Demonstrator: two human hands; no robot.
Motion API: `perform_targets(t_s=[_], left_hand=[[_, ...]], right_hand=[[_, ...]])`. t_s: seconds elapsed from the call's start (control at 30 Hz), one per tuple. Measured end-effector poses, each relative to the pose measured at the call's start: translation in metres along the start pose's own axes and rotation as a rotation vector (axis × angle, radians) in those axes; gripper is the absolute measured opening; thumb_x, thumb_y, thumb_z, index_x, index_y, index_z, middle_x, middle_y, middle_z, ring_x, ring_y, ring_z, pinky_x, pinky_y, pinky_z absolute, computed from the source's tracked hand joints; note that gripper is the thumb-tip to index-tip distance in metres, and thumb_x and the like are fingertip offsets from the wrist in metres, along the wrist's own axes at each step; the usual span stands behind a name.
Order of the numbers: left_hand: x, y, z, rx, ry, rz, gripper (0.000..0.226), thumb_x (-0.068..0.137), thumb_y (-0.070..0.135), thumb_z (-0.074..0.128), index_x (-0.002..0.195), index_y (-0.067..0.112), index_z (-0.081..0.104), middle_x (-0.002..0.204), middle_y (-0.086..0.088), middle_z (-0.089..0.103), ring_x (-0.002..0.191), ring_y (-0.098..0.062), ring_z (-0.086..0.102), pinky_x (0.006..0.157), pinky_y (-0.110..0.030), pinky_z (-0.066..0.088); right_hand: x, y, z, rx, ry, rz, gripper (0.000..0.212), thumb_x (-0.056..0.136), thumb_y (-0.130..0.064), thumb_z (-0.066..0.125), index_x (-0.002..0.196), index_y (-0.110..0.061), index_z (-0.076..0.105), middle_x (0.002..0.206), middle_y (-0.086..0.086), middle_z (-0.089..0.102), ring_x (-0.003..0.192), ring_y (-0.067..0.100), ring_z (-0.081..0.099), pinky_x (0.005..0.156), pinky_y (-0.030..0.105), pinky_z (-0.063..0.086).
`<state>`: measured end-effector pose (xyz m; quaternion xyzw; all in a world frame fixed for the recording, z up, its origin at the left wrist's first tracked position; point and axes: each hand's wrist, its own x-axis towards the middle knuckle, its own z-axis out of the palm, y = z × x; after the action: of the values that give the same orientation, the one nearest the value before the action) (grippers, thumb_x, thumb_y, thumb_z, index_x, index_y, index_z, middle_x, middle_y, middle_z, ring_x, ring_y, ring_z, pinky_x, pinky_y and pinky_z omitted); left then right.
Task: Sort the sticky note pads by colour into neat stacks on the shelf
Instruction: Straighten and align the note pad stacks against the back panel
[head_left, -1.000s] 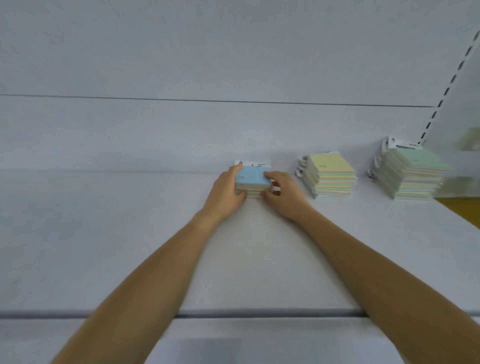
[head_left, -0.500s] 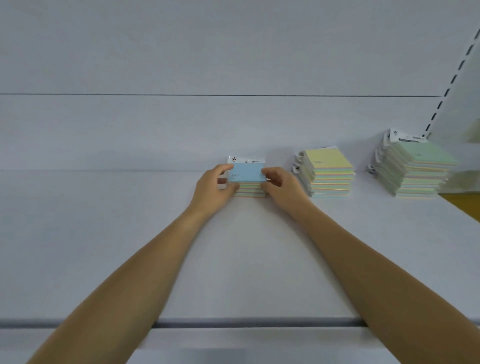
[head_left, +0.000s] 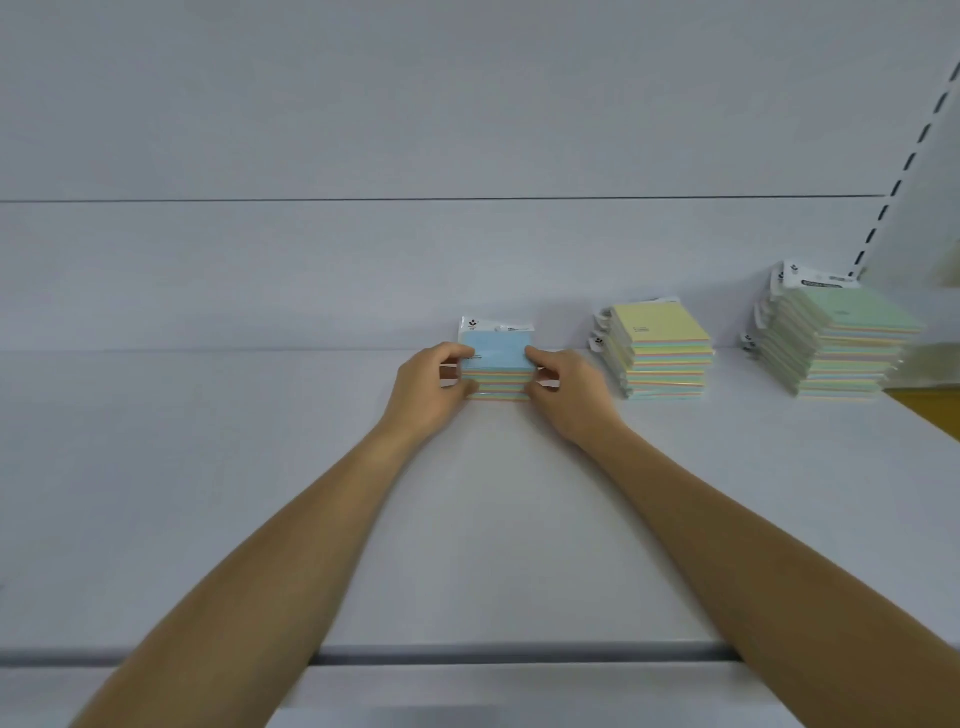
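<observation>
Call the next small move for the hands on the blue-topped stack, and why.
Probably let go with both hands. The left hand and right hand grip the blue-topped stack at its sides; it rests on the shelf, its edges look flush, in line with the yellow-topped stack and green-topped stack.

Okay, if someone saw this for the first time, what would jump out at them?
Two bare forearms reach to the middle of the white shelf, where the left hand and right hand grip a blue-topped stack of sticky note pads from either side. To its right stand a yellow-topped stack and, farthest right, a green-topped stack, both near the back panel.
</observation>
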<state>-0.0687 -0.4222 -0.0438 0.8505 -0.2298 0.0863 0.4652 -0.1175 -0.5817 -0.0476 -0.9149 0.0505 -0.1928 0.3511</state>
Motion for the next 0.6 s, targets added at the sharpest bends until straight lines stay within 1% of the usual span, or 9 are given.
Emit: perform_targets(t_s=[0.1, 0.17, 0.23, 0.27, 0.33, 0.37, 0.4, 0.47, 0.6], left_hand=[[-0.0005, -0.0001, -0.0004, 0.004, -0.008, 0.003, 0.037, 0.08, 0.003, 0.065, 0.116, 0.006, 0.058, 0.122, -0.011, 0.061, 0.1, -0.023, 0.061, 0.072, -0.006, 0.035], [-0.0013, -0.0004, -0.001, 0.005, -0.034, 0.001, 0.04, 0.079, 0.002, 0.065, 0.118, 0.006, 0.057, 0.123, -0.011, 0.059, 0.101, -0.022, 0.06, 0.071, -0.005, 0.037], [-0.0019, -0.0001, -0.0007, -0.012, -0.059, -0.007, 0.043, 0.078, -0.001, 0.065, 0.119, 0.006, 0.055, 0.125, -0.012, 0.057, 0.101, -0.02, 0.058, 0.071, -0.005, 0.042], [-0.0019, 0.0002, -0.0001, -0.014, -0.06, -0.008, 0.044, 0.078, -0.002, 0.064, 0.119, 0.006, 0.055, 0.125, -0.013, 0.057, 0.102, -0.021, 0.058, 0.074, -0.01, 0.044], [-0.002, 0.0014, 0.0011, -0.008, -0.049, -0.007, 0.043, 0.078, -0.004, 0.062, 0.119, 0.006, 0.055, 0.125, -0.014, 0.057, 0.102, -0.023, 0.058, 0.078, -0.018, 0.046], [-0.002, 0.0018, 0.0013, -0.007, -0.048, -0.006, 0.043, 0.078, -0.005, 0.061, 0.119, 0.006, 0.055, 0.125, -0.014, 0.056, 0.099, -0.022, 0.058, 0.078, -0.019, 0.046], [-0.002, 0.002, 0.0013, -0.006, -0.051, -0.005, 0.044, 0.077, -0.005, 0.061, 0.119, 0.006, 0.054, 0.125, -0.014, 0.056, 0.096, -0.021, 0.058, 0.077, -0.017, 0.046], [-0.0022, 0.0019, 0.0006, -0.003, -0.058, -0.001, 0.044, 0.078, -0.005, 0.061, 0.12, 0.006, 0.054, 0.125, -0.015, 0.055, 0.093, -0.019, 0.056, 0.074, -0.013, 0.044], [-0.0024, 0.0007, 0.0011, 0.009, -0.065, -0.003, 0.044, 0.08, -0.003, 0.059, 0.122, 0.008, 0.053, 0.127, -0.013, 0.054, 0.1, -0.022, 0.057, 0.071, -0.009, 0.042]], right_hand=[[-0.0008, 0.0004, 0.0007, -0.019, 0.007, -0.007, 0.036, 0.083, -0.002, 0.051, 0.119, -0.002, 0.056, 0.116, 0.023, 0.056, 0.105, 0.032, 0.057, 0.085, 0.021, 0.036], [-0.0023, -0.0001, 0.0005, -0.009, 0.015, 0.006, 0.041, 0.083, -0.004, 0.053, 0.123, -0.005, 0.054, 0.118, 0.02, 0.055, 0.106, 0.029, 0.057, 0.088, 0.019, 0.036], [-0.0045, -0.0006, 0.0007, -0.009, 0.011, 0.017, 0.048, 0.082, -0.007, 0.055, 0.129, -0.009, 0.049, 0.123, 0.016, 0.052, 0.107, 0.027, 0.056, 0.094, 0.025, 0.04], [-0.0056, -0.0009, 0.0008, -0.012, 0.003, 0.017, 0.05, 0.082, -0.006, 0.055, 0.131, -0.011, 0.047, 0.125, 0.015, 0.051, 0.105, 0.027, 0.056, 0.095, 0.029, 0.043], [-0.0075, -0.0011, 0.0013, -0.009, -0.007, 0.015, 0.051, 0.082, -0.004, 0.053, 0.131, -0.011, 0.046, 0.126, 0.015, 0.049, 0.099, 0.026, 0.058, 0.09, 0.025, 0.044], [-0.0077, -0.0011, 0.0015, -0.013, -0.008, 0.012, 0.051, 0.082, -0.002, 0.052, 0.132, -0.011, 0.045, 0.125, 0.015, 0.049, 0.097, 0.026, 0.059, 0.086, 0.021, 0.041], [-0.0078, -0.0009, 0.0016, -0.018, -0.008, 0.008, 0.051, 0.082, -0.002, 0.052, 0.132, -0.011, 0.045, 0.125, 0.015, 0.048, 0.096, 0.026, 0.059, 0.084, 0.018, 0.039], [-0.0079, -0.0007, 0.0017, -0.019, -0.015, 0.005, 0.051, 0.083, -0.001, 0.051, 0.132, -0.01, 0.044, 0.125, 0.015, 0.048, 0.098, 0.026, 0.059, 0.085, 0.019, 0.04], [-0.0085, -0.0017, 0.0008, 0.008, -0.017, 0.013, 0.05, 0.083, -0.006, 0.053, 0.132, -0.01, 0.044, 0.127, 0.014, 0.047, 0.099, 0.024, 0.059, 0.086, 0.021, 0.041]])
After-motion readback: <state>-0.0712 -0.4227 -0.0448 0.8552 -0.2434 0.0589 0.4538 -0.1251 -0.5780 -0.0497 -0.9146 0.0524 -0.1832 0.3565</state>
